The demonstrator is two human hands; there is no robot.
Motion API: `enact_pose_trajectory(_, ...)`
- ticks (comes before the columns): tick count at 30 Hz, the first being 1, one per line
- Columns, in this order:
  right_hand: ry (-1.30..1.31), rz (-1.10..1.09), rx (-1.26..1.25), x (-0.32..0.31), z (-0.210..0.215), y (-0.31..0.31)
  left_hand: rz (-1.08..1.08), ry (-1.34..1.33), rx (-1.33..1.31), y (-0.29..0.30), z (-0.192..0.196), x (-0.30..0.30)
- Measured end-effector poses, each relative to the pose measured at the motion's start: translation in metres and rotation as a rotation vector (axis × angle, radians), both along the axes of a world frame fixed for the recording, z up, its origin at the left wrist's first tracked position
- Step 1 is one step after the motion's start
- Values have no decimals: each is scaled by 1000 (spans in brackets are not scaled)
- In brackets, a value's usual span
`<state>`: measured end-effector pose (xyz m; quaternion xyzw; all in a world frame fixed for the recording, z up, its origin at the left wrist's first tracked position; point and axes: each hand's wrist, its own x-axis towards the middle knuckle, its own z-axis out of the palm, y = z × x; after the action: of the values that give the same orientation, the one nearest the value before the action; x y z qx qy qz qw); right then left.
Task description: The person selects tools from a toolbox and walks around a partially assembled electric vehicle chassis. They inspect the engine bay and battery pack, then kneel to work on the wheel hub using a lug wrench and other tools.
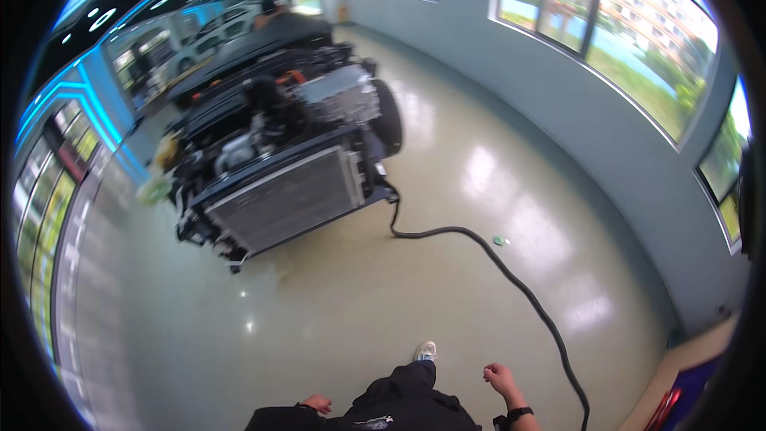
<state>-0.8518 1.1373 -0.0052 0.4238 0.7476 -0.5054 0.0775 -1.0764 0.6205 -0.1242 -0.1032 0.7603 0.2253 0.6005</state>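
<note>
My left hand (320, 404) hangs low beside my dark clothing, fingers curled in, with nothing visible in it. To the right of my body, my right hand (499, 377) is loosely closed and also looks bare; its wrist wears a black band. Neither touches anything around it. Ahead to the left stands a stripped vehicle chassis (295, 132) with its radiator (291, 198) facing me and a wheel (388, 118) at its right side. A thick black hose or cable (511, 275) runs from its front corner across the floor, passing right of my right hand.
A small green-and-white item (499, 241) lies on the floor beside the hose. At the lower right is a table edge (678, 363) with a red object (664, 409) on a dark blue surface. A windowed wall (558, 84) bounds the right side; glass doors (52, 231) stand left.
</note>
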Motion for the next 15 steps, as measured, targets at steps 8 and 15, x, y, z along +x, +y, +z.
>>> enact_pose_trajectory(8,-544,-62,-175,13,-40,200,-335,540,640,507,69,-257)
enact_pose_trajectory(15,-556,-162,-223,-127,-65,407,-485,542,721,728,95,-392)
